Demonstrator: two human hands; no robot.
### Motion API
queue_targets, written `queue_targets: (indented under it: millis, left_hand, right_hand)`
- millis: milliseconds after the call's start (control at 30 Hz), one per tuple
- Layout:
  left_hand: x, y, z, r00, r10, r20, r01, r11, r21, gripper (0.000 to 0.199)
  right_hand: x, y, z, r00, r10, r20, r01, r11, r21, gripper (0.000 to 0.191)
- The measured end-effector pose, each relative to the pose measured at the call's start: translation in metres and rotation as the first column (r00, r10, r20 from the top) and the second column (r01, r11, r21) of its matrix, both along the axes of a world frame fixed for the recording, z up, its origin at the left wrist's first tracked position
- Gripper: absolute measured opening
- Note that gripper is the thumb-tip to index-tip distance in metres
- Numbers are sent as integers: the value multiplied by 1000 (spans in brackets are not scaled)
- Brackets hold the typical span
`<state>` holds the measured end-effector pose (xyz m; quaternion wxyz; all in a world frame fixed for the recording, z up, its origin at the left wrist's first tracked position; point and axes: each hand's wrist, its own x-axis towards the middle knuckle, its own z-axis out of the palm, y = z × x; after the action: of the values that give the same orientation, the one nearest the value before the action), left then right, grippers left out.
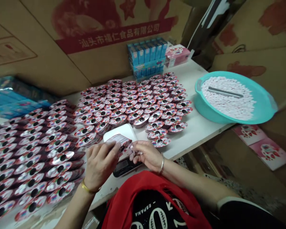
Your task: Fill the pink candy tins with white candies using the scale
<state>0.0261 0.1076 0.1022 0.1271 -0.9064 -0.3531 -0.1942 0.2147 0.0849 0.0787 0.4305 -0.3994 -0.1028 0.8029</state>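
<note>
The left hand [100,165] pinches a printed packet [119,141], the right hand [145,154] half-open just beside it, above a black device [126,167]. Rows of round foil-topped packs [133,108] cover the bench [193,133]; beyond stands a teal basin [259,108] of pale pink candies [228,101].

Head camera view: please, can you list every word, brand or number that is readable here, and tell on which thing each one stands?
"汕头市福仁食品有限公司" on the red band of the cardboard carton.
"ESPANA" on the black T-shirt.
Too small or blurred to read: the print on the label and on the blue boxes.
</note>
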Motion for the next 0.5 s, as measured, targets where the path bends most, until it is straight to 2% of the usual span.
queue_targets:
  millis: [100, 167, 267, 333, 400, 500]
  left_hand:
    - [6, 7, -3, 998, -13, 57, 17, 997, -70, 32]
    - [14, 13, -6, 987, -2, 159, 26, 989, -146, 34]
    - [29, 22, -11, 938, 58, 341, 39, 962, -272, 35]
    - [40, 27, -10, 907, 94, 410, 56, 940, -338, 33]
    - [53, 31, -4, 879, 135, 457, 60, 920, -387, 32]
    - [82, 33, 14, 818, 181, 545, 86, 900, -427, 34]
  right_hand:
    - [15, -7, 0, 999, -15, -35, 15, 1000, 7, 21]
    - [26, -13, 3, 999, -11, -32, 13, 999, 43, 22]
    - [41, -23, 8, 999, 35, -6, -35, 996, 86, 23]
    - [49, -31, 11, 997, 82, -3, -82, 992, 95, 25]
    - [58, -40, 13, 992, 122, -12, -120, 988, 102, 26]
    - [74, -51, 16, 982, 187, -24, -183, 976, 121, 29]
